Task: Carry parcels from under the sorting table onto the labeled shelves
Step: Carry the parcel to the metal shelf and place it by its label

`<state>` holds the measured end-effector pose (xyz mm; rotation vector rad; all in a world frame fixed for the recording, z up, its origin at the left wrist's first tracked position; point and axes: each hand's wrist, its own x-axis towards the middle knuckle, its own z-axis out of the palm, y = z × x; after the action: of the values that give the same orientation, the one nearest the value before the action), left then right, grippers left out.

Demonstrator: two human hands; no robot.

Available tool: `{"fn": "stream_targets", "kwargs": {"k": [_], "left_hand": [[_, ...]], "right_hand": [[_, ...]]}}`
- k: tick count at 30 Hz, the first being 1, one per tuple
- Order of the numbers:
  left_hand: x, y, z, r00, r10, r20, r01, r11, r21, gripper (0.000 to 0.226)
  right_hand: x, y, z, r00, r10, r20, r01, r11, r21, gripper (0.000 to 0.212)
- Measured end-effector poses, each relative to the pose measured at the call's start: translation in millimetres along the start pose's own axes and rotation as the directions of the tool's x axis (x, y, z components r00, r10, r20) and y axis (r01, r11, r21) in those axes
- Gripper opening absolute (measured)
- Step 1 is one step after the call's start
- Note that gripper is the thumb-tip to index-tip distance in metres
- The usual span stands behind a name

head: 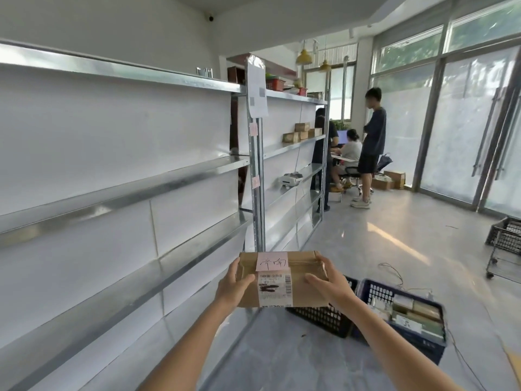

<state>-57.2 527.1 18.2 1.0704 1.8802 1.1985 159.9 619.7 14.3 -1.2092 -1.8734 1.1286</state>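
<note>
A flat brown cardboard parcel with a pink handwritten note and a white barcode label is held in front of me, low in the middle of the view. My left hand grips its left end and my right hand grips its right end. Bare metal shelves run along the white wall on my left. Small pink tags are stuck on the upright post. A further shelf unit behind the post holds several small brown boxes.
Two dark plastic crates sit on the floor right of the parcel; the right one holds several packets. A wire cart stands at the right edge. Three people are at a desk by the far windows. Loose cables lie on the floor.
</note>
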Motion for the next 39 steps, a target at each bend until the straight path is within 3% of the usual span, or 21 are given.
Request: {"fn": "stream_targets", "kwargs": {"k": [6,11,14,17,21,29,35,39], "left_hand": [[110,31,33,1.0,0.006,0.006,-0.006,1.0,0.028,0.062],[209,58,49,0.999,0.035,0.023,-0.035,0.999,0.032,0.079],[270,76,56,0.999,0.046,0.008,-0.046,0.999,0.019,0.077],[321,91,60,0.998,0.056,-0.027,-0.055,0.997,0.047,0.067],[380,111,55,0.994,0.049,-0.093,-0.043,0.997,0.066,0.076],[491,143,37,0.964,0.058,-0.258,-0.022,0.99,0.14,0.065],[577,188,0,0.876,0.09,-0.473,-0.033,0.991,0.128,0.068],[622,223,-30,0.757,0.093,-0.646,-0.037,0.994,0.099,0.054]], "right_hand": [[106,10,-31,1.0,0.013,-0.005,-0.012,0.998,0.059,0.063],[205,19,-48,1.0,0.006,-0.026,-0.004,0.999,0.047,0.065],[269,22,-56,0.999,0.01,-0.032,-0.008,0.997,0.082,0.065],[329,19,-59,1.0,0.01,-0.013,-0.008,0.994,0.109,0.06],[406,9,-60,0.998,-0.064,-0.003,0.064,0.994,0.084,0.061],[553,-6,-45,0.993,-0.088,0.08,0.077,0.989,0.13,0.059],[692,-64,-31,0.936,-0.288,0.202,0.253,0.95,0.185,0.057],[775,-115,-15,0.857,-0.388,0.339,0.322,0.917,0.236,0.064]]}}
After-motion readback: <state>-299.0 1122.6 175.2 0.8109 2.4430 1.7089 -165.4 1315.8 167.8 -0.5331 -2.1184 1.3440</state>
